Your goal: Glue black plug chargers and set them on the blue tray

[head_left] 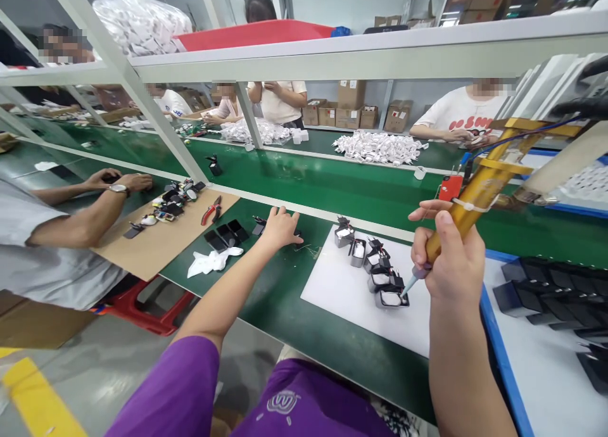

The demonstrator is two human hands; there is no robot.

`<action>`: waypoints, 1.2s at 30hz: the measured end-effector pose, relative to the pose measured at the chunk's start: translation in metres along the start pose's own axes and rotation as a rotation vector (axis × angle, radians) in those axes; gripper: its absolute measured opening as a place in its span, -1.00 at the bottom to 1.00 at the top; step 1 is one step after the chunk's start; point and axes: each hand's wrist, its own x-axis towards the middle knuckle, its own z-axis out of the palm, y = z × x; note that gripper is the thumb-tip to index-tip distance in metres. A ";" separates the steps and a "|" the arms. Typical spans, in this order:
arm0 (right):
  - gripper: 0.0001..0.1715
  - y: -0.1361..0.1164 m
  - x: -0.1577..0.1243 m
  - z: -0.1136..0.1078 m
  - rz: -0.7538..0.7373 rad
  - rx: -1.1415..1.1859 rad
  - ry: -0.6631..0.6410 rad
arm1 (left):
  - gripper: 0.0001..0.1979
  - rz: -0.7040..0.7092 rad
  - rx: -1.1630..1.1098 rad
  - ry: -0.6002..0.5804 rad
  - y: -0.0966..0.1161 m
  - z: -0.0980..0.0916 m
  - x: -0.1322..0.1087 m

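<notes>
My right hand is wrapped round a gold-coloured glue dispenser. Its pale blue nozzle points down into the nearest open black plug housing, which has white material inside. Several similar open housings with wires stand in a slanting row on a white sheet. Over the green bench, my left hand has its fingers spread above small black parts; its palm covers part of them. Left of that hand lie black cases and a crumpled white cloth.
A blue-edged tray of black housings is on the right. On the left, a co-worker sits by cardboard with parts and red-handled pliers. A green conveyor and shelf frame run across; more people are beyond.
</notes>
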 end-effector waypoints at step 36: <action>-0.75 -0.001 0.003 0.000 -0.015 -0.014 -0.001 | -0.54 0.147 -0.898 0.146 0.107 0.028 -0.100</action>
